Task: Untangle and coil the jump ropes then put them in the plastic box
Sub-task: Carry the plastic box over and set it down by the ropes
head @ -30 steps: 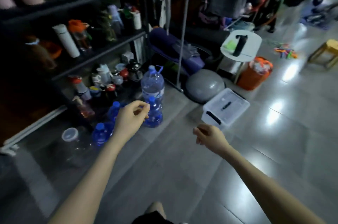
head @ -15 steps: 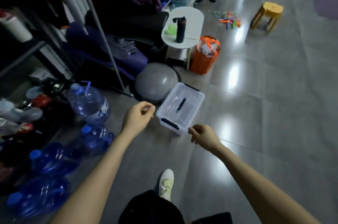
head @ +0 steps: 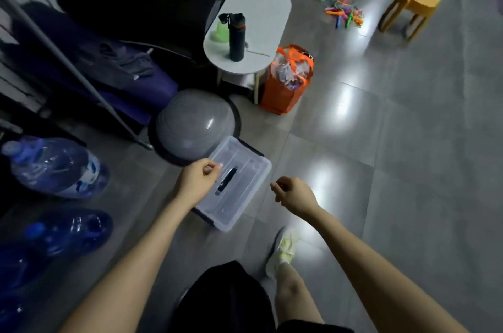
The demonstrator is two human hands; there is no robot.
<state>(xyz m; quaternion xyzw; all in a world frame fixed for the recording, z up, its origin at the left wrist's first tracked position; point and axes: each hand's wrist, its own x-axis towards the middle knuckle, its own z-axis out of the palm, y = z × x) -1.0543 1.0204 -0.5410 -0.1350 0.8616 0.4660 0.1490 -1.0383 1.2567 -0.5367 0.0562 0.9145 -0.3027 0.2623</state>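
Observation:
The clear plastic box (head: 246,188), lidded with a black handle on top, sits on the grey floor just in front of me. My left hand (head: 197,180) hovers over its left edge with loosely curled fingers and holds nothing. My right hand (head: 295,194) hangs to the right of the box, also loosely curled and empty. The tangled jump ropes (head: 343,10), with several bright coloured handles, lie on the floor far ahead at the upper right, well beyond both hands.
A yellow stool (head: 413,6) stands right of the ropes. Ahead are a white side table (head: 261,33) with a black bottle (head: 236,36), an orange bag (head: 285,82) and a grey half-ball (head: 196,123). Blue water jugs (head: 57,166) and a rack crowd the left. My shoe (head: 283,248) is beside the box.
The view has swung right and down, away from the shelves. The box has come from ahead to right beneath my hands. Both hands stay raised and empty.

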